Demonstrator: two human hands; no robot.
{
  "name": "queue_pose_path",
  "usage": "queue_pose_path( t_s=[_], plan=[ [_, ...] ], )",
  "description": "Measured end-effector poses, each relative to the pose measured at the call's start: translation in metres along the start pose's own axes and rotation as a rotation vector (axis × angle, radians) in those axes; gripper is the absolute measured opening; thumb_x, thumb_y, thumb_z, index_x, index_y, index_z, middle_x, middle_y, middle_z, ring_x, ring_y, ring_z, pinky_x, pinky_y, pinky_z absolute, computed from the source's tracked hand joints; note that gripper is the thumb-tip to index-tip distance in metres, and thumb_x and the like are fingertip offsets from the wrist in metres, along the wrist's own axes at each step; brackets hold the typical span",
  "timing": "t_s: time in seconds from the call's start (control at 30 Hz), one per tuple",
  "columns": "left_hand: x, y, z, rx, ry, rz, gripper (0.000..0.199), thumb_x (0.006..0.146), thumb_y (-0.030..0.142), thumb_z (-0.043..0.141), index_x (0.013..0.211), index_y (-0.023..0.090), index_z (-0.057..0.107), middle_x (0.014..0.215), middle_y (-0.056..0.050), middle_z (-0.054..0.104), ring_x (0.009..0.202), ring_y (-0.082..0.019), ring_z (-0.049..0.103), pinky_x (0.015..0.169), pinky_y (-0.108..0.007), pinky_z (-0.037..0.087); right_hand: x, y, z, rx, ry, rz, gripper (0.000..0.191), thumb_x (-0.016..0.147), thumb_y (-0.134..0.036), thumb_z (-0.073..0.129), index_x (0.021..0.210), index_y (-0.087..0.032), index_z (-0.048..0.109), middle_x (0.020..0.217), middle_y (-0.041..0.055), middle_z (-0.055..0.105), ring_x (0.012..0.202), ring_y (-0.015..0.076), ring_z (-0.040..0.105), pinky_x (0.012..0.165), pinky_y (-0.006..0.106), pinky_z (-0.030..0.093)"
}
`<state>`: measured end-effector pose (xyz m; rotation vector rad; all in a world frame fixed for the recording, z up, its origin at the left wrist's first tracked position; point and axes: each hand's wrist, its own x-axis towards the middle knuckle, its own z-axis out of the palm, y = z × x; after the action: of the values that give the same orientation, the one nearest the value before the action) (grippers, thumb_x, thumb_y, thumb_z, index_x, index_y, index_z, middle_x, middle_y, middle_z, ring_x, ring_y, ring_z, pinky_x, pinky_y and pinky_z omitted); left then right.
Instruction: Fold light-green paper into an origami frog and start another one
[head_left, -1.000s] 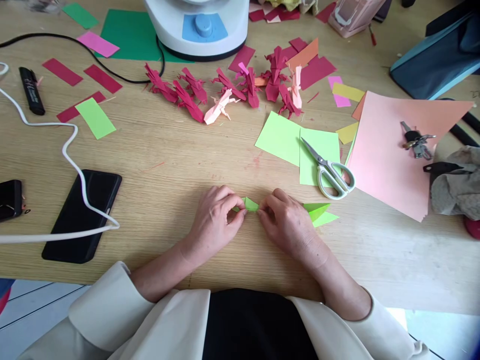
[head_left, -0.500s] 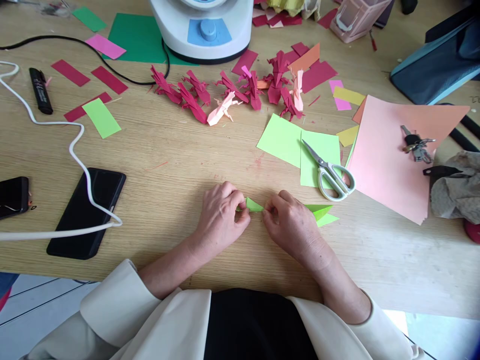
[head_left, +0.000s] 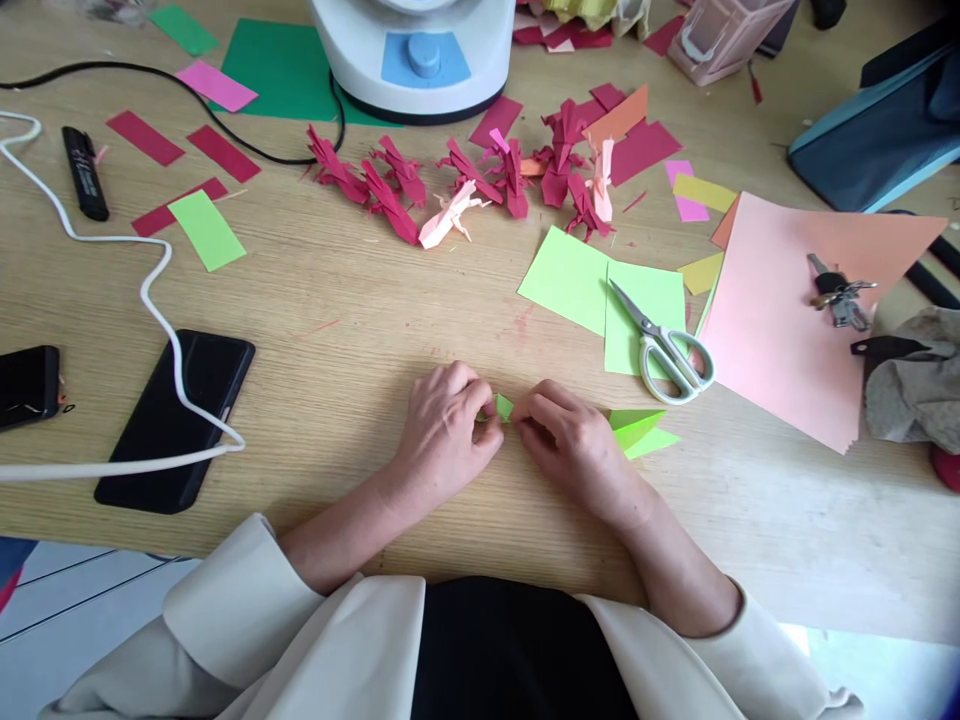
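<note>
Two bare hands meet over a pale wooden tabletop (head_left: 337, 390), a small folded piece of light-green paper (head_left: 503, 407) between their fingertips. The left hand (head_left: 452, 420) grips the paper's left end between thumb and forefinger; the right hand (head_left: 574, 440) has its fingertips drawn together at the opposite end, though whether they pinch the paper or merely press it cannot be told. The step in hand looks like shaping a fold, and on a piece this small it would seem to call for a steady left pinch, edges lined up before any pressure, and a crease run firmly from one end to the other; a heavy tug could skew the layers or tear the tip. Both hands sit low, knuckles up and fingers curled inward, the forearms slanting in from either side out of wide cream sleeves (head_left: 225, 600), a pose that should suit fine, short movements. Just beyond the right hand's outer edge lies a second folded green paper with pointed ends (head_left: 637, 432), partly hidden by that hand. Farther ahead of the right fingers, steel scissors with white-and-green handles (head_left: 654, 335) rest across a flat light-green paper sheet (head_left: 626, 340); well ahead of both hands' fingers sits a cluster of crimson and pale-pink folded paper figures (head_left: 390, 205).
</note>
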<state>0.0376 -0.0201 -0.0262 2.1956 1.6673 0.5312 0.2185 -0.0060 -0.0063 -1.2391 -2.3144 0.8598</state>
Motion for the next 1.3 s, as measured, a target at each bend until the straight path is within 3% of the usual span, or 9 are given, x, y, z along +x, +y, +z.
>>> queue_pose_path(
  t_s=[0.37, 0.93, 1.3],
  plan=[
    [-0.002, -0.003, -0.006, -0.111, -0.026, 0.013, 0.009, 0.089, 0.015, 0.053, 0.081, 0.019, 0.055, 0.096, -0.006, 0.057, 0.09, -0.022, 0.055, 0.081, -0.039, 0.043, 0.006, -0.004, 0.007, -0.046, 0.042, 0.116, 0.014, 0.086, -0.011, 0.06, 0.076, -0.02, 0.055, 0.079, 0.0004, 0.057, 0.069, 0.0135, 0.055, 0.063, 0.025, 0.04],
    [-0.001, -0.001, -0.005, -0.012, -0.057, 0.013, 0.01, 0.086, 0.014, 0.051, 0.077, 0.019, 0.051, 0.093, -0.009, 0.055, 0.086, -0.024, 0.054, 0.075, -0.041, 0.042, 0.01, -0.008, 0.017, -0.203, 0.067, 0.125, 0.015, 0.084, -0.011, 0.053, 0.072, -0.021, 0.051, 0.077, 0.0028, 0.055, 0.069, 0.0169, 0.051, 0.065, 0.029, 0.039],
    [0.0, -0.001, 0.0, 0.091, -0.044, 0.021, 0.004, 0.087, 0.018, 0.054, 0.083, 0.018, 0.053, 0.101, -0.01, 0.054, 0.092, -0.025, 0.054, 0.075, -0.039, 0.042, 0.011, -0.008, 0.02, -0.247, 0.061, 0.114, 0.014, 0.084, -0.013, 0.052, 0.074, -0.021, 0.049, 0.08, 0.0048, 0.056, 0.071, 0.0188, 0.051, 0.066, 0.031, 0.04]
  ],
)
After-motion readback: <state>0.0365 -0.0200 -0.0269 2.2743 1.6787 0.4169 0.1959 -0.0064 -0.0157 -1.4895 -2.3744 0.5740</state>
